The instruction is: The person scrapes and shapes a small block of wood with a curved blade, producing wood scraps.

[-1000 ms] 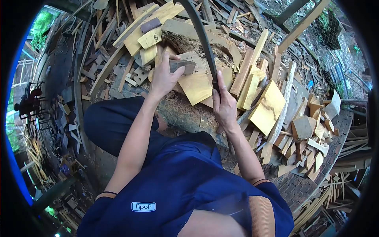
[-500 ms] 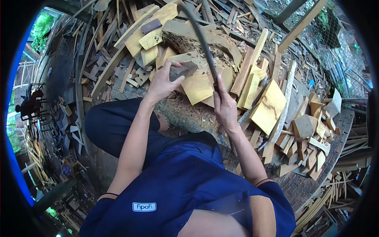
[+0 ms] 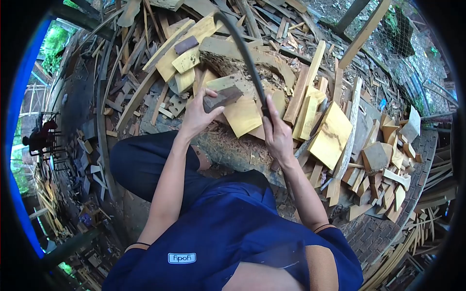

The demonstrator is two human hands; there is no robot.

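My left hand (image 3: 198, 114) grips a dark brown wood block (image 3: 224, 99) between thumb and fingers. The block is held just above a yellow wood piece (image 3: 242, 118) and a pale, crumb-strewn wood surface. In my right hand (image 3: 278, 133) is a long dark curved tool (image 3: 245, 53), slim like a blade seen edge-on. My fingers wrap its lower end, with the index finger stretched along it. The tool rises away from me, curving left over a rough, hollowed log (image 3: 238, 53).
Yellow offcuts and a small purplish block (image 3: 186, 45) lie beyond my left hand. To the right are boards, a broad yellow piece (image 3: 331, 133) and a heap of cut blocks (image 3: 376, 155). Scrap wood surrounds the work spot; my bent knee (image 3: 131, 157) is at the left.
The brown block has tilted in my left hand, showing more of its broad face. The tool's far end sits slightly lower in view. Both hands keep their holds.
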